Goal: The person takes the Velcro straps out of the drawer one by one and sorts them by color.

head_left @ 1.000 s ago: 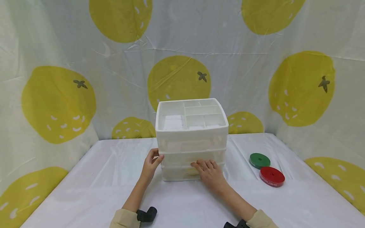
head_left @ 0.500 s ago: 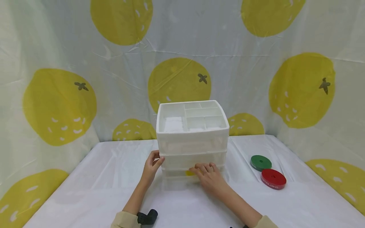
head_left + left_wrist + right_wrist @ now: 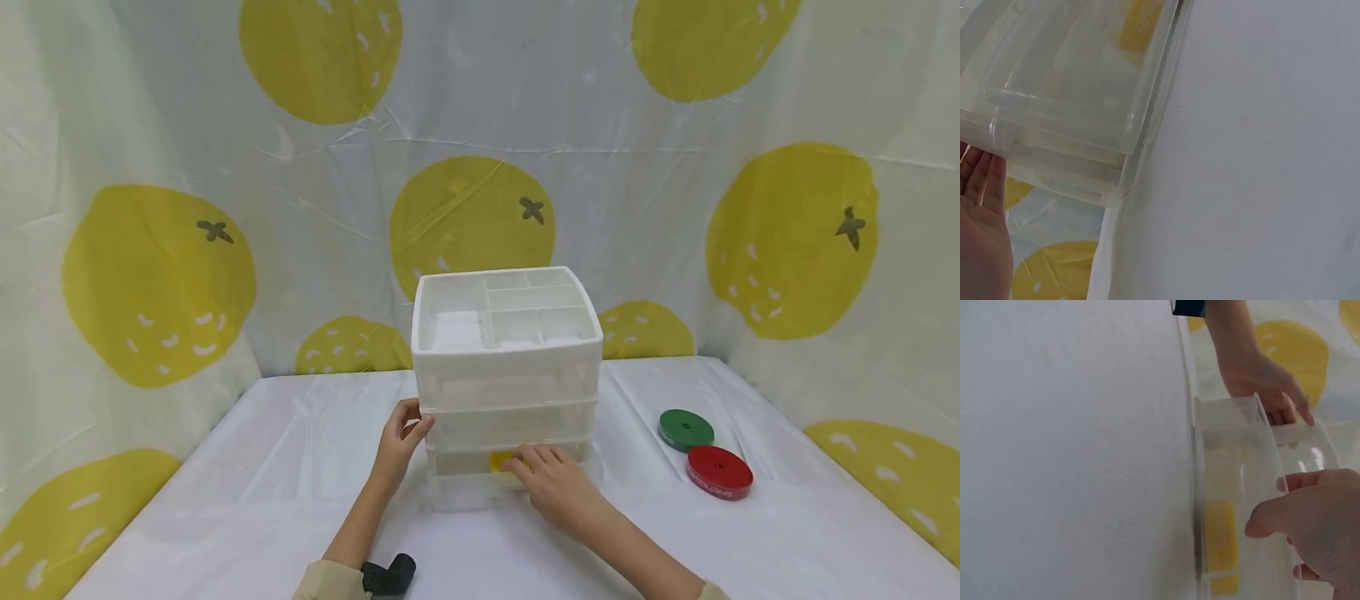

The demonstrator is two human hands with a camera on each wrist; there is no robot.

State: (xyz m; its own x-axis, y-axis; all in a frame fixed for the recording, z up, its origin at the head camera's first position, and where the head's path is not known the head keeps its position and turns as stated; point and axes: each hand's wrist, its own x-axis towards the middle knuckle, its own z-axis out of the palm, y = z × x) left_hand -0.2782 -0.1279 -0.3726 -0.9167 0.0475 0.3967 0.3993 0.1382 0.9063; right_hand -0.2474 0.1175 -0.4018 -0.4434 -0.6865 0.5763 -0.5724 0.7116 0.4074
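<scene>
A white drawer cabinet [image 3: 513,379] stands mid-table. Its clear bottom drawer [image 3: 461,493] juts forward. Inside shows a yellow flat roll [image 3: 1219,534], with part of its lettering visible through the plastic in the left wrist view. My right hand [image 3: 558,485] holds the drawer's front edge, thumb outside and fingertips over the rim. My left hand [image 3: 397,442] rests against the cabinet's left side; its fingers [image 3: 992,184] lie fairly straight on the plastic, and the thumb reaches the front corner. The upper drawers are closed.
Right of the cabinet lie a green roll [image 3: 686,431] and a red roll [image 3: 720,472], side by side on the white tablecloth [image 3: 795,533]. Small compartments [image 3: 540,304] divide the cabinet's top. A curtain [image 3: 322,217] printed with yellow fruit surrounds the table.
The bottom drawer has slid out toward me with my right hand at its front, and the yellow roll shows more plainly. My left hand keeps its place at the cabinet's side.
</scene>
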